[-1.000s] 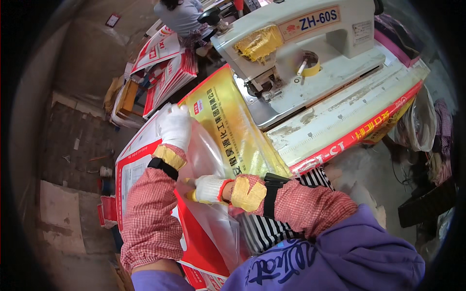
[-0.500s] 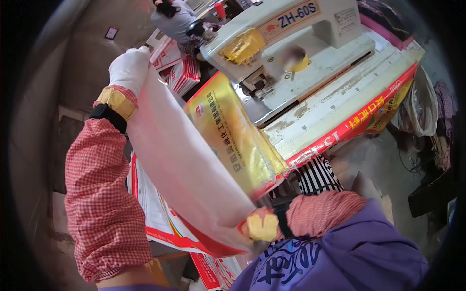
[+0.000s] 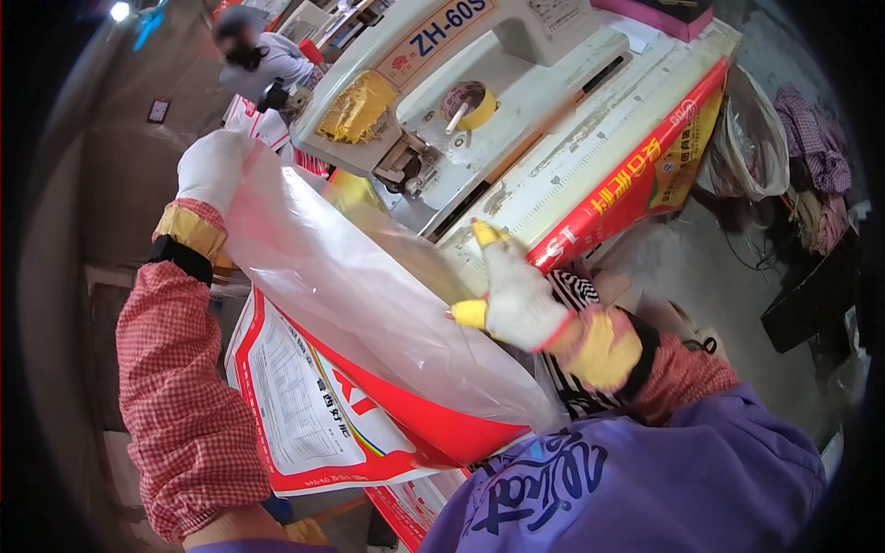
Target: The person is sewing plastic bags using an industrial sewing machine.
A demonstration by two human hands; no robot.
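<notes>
My left hand (image 3: 214, 173), in a white glove, is closed on the far upper corner of a translucent plastic liner (image 3: 355, 276) and holds it raised. The liner slants down toward my lap. Beneath it hangs a red-and-white printed sack (image 3: 304, 405); whether the two are joined I cannot tell. Nearest the sewing machine table's front edge, my right hand (image 3: 521, 290) has its yellow-tipped thumb and finger spread apart, with nothing seen between them. A large pale industrial sewing machine (image 3: 359, 166) stands beyond. Yellow film (image 3: 355, 194) shows partly behind the liner.
A tape roll (image 3: 477, 103) lies on the machine's bed. Red-and-yellow sheeting (image 3: 636, 180) covers the table's front edge. A plastic bag (image 3: 751, 138) hangs at the right, near checked cloth (image 3: 811, 134). Another person (image 3: 272, 60) is at the back left.
My right hand has moved up and away from the sack's lower end, its fingers now apart. My left hand still holds the liner's corner. The view has shifted, and the yellow bag is mostly covered.
</notes>
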